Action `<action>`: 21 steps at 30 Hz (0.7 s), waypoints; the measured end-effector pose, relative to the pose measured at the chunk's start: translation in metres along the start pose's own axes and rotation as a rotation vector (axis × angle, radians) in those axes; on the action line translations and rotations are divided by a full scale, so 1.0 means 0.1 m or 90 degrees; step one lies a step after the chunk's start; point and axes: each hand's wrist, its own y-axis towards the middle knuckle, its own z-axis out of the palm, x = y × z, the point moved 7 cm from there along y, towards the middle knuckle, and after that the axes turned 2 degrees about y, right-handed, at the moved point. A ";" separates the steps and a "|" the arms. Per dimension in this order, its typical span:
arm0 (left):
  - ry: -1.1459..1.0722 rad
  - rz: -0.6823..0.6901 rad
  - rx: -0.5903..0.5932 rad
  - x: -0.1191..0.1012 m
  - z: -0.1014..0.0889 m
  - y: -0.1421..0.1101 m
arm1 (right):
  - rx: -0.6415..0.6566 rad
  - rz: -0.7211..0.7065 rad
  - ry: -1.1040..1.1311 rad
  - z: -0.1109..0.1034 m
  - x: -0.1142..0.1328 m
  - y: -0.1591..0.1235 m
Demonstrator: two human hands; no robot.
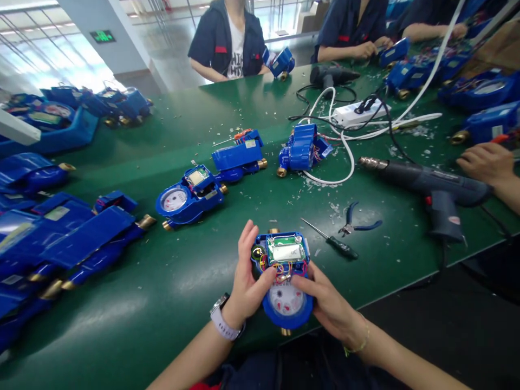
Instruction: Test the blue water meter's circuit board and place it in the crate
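A blue water meter (287,298) is between my two hands at the near edge of the green table. Its upper housing is uncovered, showing a circuit board with a display (286,252) and thin coloured wires (282,270). Below these lies the round dial with red pointers. My left hand (252,276) grips the left side, its thumb on the wires. My right hand (325,292) wraps the right side, thumb and finger pressing near the wires. Beyond the meter lie a screwdriver (341,246) and blue-handled cutting pliers (352,223).
Several blue meters (81,233) crowd the left side, some in a blue bin (87,130). More meters (239,154) stand ahead. A heat gun (434,187) lies at right with cables and a power strip (357,112). Co-workers (227,43) sit across; another person's hand (487,165) is at right.
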 end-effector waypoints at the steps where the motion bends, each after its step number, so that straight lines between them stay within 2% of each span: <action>1: 0.015 0.023 -0.010 -0.03 0.00 -0.04 | 0.003 0.004 0.005 -0.01 -0.02 -0.03; 7: 0.147 0.144 -0.034 -0.17 -0.04 -0.09 | 0.010 -0.002 0.007 -0.03 -0.07 -0.07; 12: 0.233 0.310 -0.065 -0.31 -0.07 -0.11 | 0.013 0.007 0.009 -0.03 -0.07 -0.07; 21: 0.271 0.391 -0.073 -0.44 -0.07 -0.12 | 0.032 -0.009 0.003 0.01 -0.03 -0.07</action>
